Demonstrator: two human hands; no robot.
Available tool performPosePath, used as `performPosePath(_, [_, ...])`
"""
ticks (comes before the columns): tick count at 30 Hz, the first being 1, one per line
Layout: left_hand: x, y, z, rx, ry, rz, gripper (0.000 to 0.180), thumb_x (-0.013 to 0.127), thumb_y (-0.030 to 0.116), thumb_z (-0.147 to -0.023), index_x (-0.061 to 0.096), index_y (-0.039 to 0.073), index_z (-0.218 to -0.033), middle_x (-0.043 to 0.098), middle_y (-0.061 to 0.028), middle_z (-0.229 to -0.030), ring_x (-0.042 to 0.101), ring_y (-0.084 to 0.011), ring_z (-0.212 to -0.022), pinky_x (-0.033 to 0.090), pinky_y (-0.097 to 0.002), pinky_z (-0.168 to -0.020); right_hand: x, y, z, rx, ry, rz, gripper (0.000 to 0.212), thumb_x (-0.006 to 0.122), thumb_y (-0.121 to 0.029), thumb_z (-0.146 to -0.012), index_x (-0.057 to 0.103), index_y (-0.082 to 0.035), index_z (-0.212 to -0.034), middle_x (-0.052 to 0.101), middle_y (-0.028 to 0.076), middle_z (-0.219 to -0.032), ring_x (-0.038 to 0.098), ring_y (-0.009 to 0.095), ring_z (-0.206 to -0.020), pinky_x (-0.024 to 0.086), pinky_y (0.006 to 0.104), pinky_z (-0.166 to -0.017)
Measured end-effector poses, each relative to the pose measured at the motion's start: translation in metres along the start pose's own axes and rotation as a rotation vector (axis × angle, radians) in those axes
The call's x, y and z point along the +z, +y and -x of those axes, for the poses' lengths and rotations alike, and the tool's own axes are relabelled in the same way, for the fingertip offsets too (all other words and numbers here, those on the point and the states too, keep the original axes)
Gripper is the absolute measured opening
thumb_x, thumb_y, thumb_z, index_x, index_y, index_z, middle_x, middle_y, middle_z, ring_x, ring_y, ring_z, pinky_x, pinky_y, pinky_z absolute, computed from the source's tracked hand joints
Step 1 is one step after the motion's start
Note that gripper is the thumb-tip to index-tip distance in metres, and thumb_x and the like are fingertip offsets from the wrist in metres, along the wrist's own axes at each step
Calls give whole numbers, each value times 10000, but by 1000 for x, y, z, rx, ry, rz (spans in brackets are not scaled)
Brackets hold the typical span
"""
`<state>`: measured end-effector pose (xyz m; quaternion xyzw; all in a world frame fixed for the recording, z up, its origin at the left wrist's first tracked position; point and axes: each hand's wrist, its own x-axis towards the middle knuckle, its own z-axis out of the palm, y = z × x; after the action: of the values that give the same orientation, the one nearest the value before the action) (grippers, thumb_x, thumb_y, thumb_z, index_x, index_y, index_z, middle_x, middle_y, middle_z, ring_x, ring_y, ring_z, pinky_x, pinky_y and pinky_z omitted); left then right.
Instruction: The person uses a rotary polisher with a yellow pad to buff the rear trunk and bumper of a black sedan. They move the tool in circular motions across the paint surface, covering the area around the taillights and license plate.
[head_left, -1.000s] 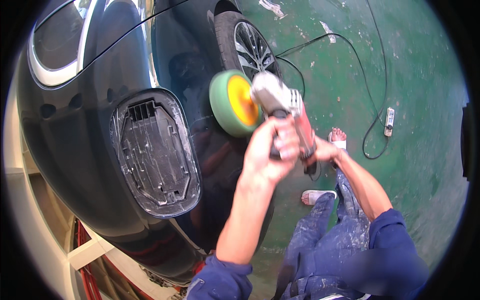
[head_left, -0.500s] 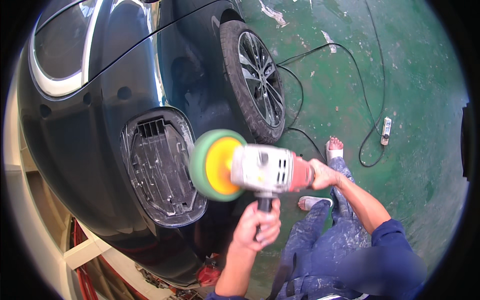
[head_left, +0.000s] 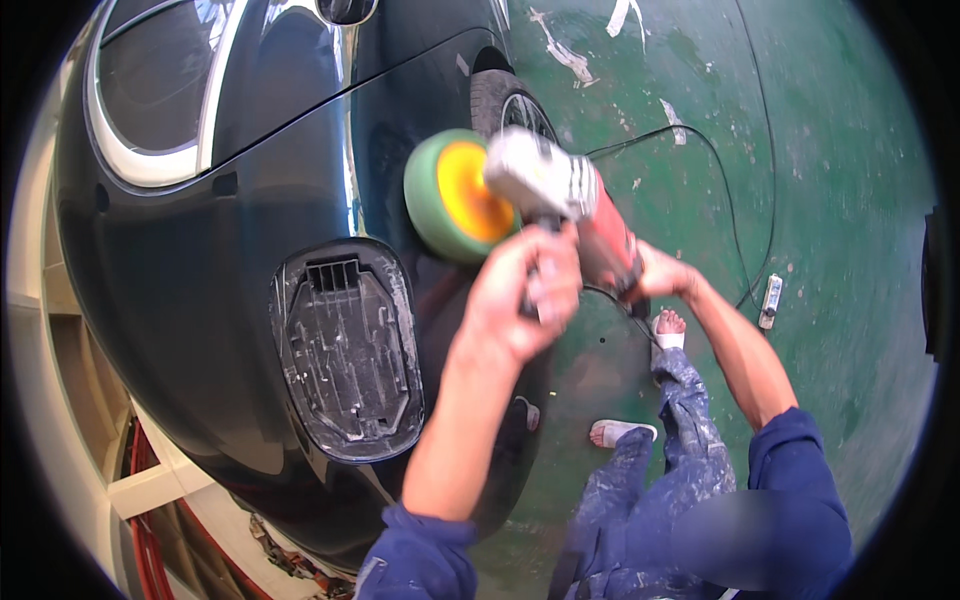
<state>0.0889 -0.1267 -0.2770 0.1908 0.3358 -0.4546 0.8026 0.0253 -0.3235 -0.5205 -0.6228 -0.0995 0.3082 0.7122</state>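
Between my two hands is a red and silver polishing machine with a green and yellow foam pad. My left hand is wrapped round its dark side handle, below the silver head. At the rear end of the red body, my right hand grips the machine. The pad faces the dark glossy car, close to the panel by the wheel; whether it touches I cannot tell. Motion blurs the pad and head.
A black oval lamp recess sits in the car's bodywork. A black cable loops over the green floor near a white power strip. My sandalled feet stand beside the car. Red hoses lie at lower left.
Both hands have carried the polishing machine up and forward along the car, toward the wheel. Its body is now tilted more steeply. The whole view has shifted slightly.
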Motion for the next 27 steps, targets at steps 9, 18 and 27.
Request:
performPosePath(9, [83,97,-6,3,-218,-44,257,441,95,-1000,516,-115,-1127,428,20,-638,422,-54,-446,363,-227,-402,-44,-100,-67,61,125,-98,385,718,37,-534,653,-16,-909,637,44,-758,608,151,-695,518,329,-639])
performPosePath(18, [-31,-54,89,121,38,-86,232,495,69,-950,538,-4,-1167,435,33,-638,385,-52,-391,339,-241,-337,73,-19,34,96,-38,-76,325,777,-69,-611,695,-4,-919,698,30,-802,618,102,-740,544,316,-697])
performPosePath(27, [-103,-176,147,84,350,-215,195,603,37,-877,553,5,-1063,401,26,-605,344,-67,-379,312,-249,-351,160,50,120,85,-110,-93,268,700,-33,-616,686,-6,-882,686,63,-742,588,85,-707,518,340,-647])
